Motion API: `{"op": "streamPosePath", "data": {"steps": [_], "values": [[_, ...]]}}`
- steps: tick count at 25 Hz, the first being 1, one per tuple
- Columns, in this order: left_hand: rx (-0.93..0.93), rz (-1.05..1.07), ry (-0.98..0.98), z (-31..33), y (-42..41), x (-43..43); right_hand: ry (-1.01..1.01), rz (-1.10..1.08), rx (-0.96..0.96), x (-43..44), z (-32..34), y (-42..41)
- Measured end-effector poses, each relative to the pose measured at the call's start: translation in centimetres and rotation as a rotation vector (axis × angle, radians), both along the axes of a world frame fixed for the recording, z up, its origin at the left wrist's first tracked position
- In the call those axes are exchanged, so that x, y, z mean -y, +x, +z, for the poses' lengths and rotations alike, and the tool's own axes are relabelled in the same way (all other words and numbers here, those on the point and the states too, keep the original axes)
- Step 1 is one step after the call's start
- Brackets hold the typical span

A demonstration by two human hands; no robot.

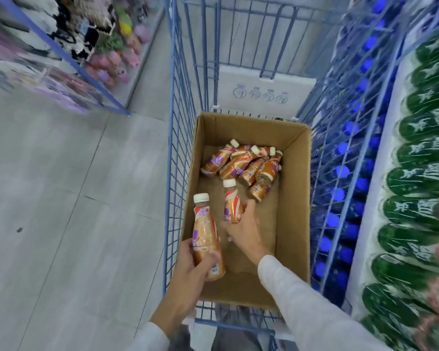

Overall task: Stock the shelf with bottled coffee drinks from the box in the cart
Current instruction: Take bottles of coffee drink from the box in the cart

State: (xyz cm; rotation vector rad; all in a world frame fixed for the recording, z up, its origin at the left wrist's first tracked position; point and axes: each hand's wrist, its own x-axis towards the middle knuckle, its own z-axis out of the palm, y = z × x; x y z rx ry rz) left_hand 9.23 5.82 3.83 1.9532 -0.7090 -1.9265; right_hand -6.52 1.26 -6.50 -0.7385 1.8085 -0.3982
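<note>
An open cardboard box (pixel 294 198) sits in a blue wire cart (pixel 180 138). Several brown coffee bottles (pixel 246 165) with white caps lie in a heap at the box's far end. My left hand (pixel 188 277) grips one upright coffee bottle (pixel 207 239) by its lower half, over the box's near left corner. My right hand (pixel 243 229) reaches into the box and holds a second coffee bottle (pixel 232 201) around its lower body, cap pointing away from me.
To the right of the cart stands a shelf of blue-capped bottles (pixel 350 158) and packs of green bottles (pixel 421 198). A white board (pixel 261 87) leans at the cart's far end. Grey tiled floor (pixel 74 198) lies to the left, with shelves of colourful goods (pixel 107 54) beyond.
</note>
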Motion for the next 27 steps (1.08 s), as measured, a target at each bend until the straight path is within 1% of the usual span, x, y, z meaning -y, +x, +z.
{"op": "streamPosePath", "data": {"steps": [3, 5, 9, 13, 16, 18, 20, 24, 27], "values": [[-0.067, -0.073, -0.116, 3.2, 0.6, 0.7, -0.044, -0.228, 0.043, -2.8, 6.4, 0.4], [-0.140, -0.152, -0.220, 6.0, 0.8, 0.8, -0.106, -0.337, 0.021, -4.7, 11.0, 0.5], [-0.211, -0.398, -0.423, 10.9, 0.9, -0.5, -0.304, -0.530, -0.023, -9.5, 19.3, 1.5], [-0.311, -0.590, -0.527, 15.5, 0.4, -2.8, -0.456, -0.712, -0.082, -14.7, 26.3, 2.2], [-0.423, -0.695, -0.553, 19.0, -1.0, -5.1, -0.552, -0.815, -0.144, -19.7, 30.8, 2.1], [-0.479, -0.767, -0.597, 21.1, -2.0, -7.2, -0.582, -0.899, -0.187, -23.0, 33.1, 2.1], [-0.575, -0.856, -0.639, 22.9, -3.4, -10.1, -0.621, -0.998, -0.252, -27.1, 35.1, 2.1], [-0.745, -1.051, -0.592, 25.6, -6.5, -17.4, -0.699, -1.191, -0.406, -36.6, 38.5, 2.7], [-0.855, -1.194, -0.534, 27.1, -8.5, -24.2, -0.716, -1.340, -0.521, -44.4, 40.4, 3.9]]}}
